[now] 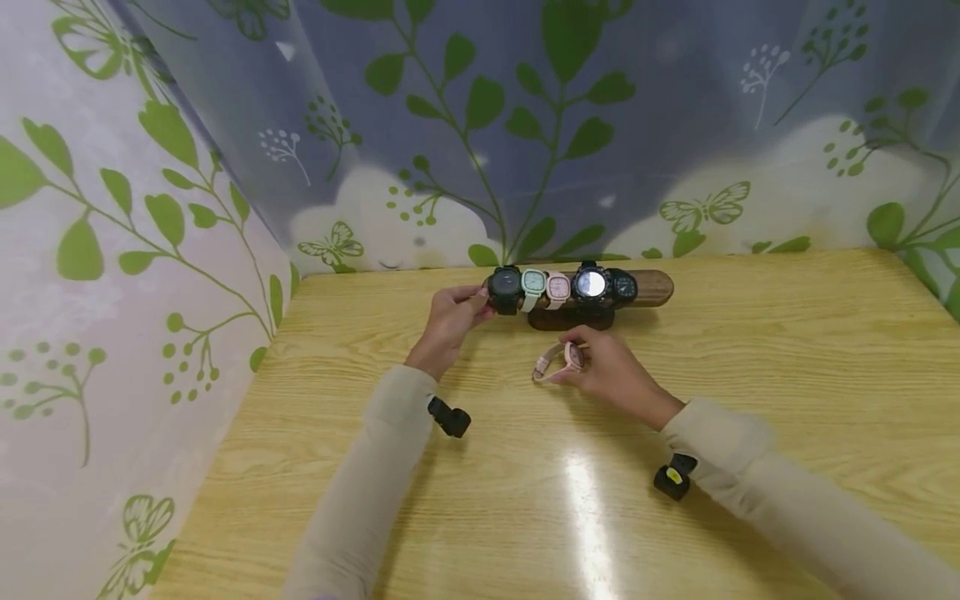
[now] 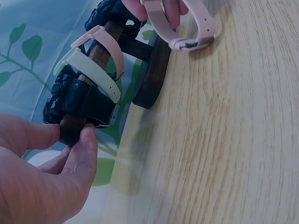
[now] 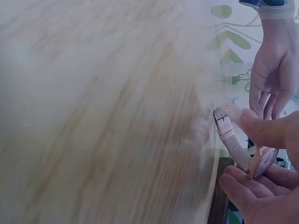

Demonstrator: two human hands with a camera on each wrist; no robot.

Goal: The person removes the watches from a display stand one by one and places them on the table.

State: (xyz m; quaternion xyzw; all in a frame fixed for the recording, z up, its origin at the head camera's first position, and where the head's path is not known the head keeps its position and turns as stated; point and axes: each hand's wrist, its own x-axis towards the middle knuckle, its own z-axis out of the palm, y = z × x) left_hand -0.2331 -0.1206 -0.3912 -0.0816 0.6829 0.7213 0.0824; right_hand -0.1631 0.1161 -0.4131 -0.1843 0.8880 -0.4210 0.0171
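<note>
One wood-grain table (image 1: 787,358) carries everything. Next down, dark wooden watch stand (image 1: 660,288) near far edge, horizontal bar over a base (image 1: 572,321); rigid, probably steady, might tip if pushed at one end. Hands: left hand (image 1: 450,321) pinches the bar's left end between thumb and fingers; right hand (image 1: 613,368) pinches the loose pink watch (image 1: 574,357) by its case, just in front of the stand; table contact unclear. On the bar, left to right: black watch (image 1: 506,283), mint watch (image 1: 533,282), square pink watch (image 1: 558,286), lit-face watch (image 1: 592,284), dark watch (image 1: 624,287). Loose one should be light; case hard and maybe slick, face likely scratchable, so hold case edges. Strap (image 3: 236,149) looks bendy, keeps a loop; poor steering point. Smallest: metal buckle (image 3: 217,115), likely stiff, could snag.
</note>
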